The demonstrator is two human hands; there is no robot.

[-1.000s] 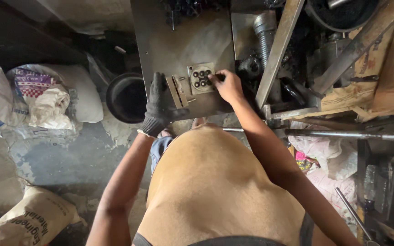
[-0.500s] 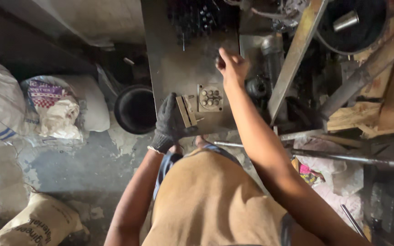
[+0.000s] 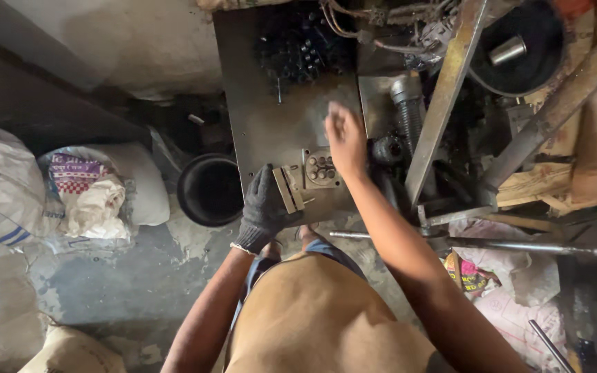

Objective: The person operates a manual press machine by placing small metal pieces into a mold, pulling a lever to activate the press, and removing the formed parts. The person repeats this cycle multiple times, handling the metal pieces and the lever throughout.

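My left hand (image 3: 265, 206), in a dark knit glove, grips a flat brass-coloured bar (image 3: 286, 190) at the near edge of a grey metal worktable (image 3: 264, 117). Just right of the bar sits a small square metal block (image 3: 321, 168) with several round holes. My bare right hand (image 3: 345, 138) hovers above and right of that block, blurred, fingers loosely curled; whether it holds something small I cannot tell. A heap of small dark metal parts (image 3: 295, 52) lies at the table's far end.
A black round bucket (image 3: 210, 188) stands on the floor left of the table. White sacks (image 3: 101, 190) are piled at the left. A slanted metal beam (image 3: 443, 103), a corrugated hose (image 3: 403, 103), rods and a round black drum (image 3: 519, 41) crowd the right side.
My right hand went from the holed block up to the far part of the table and has come back down toward the block. The gloved left hand stayed on the bar.
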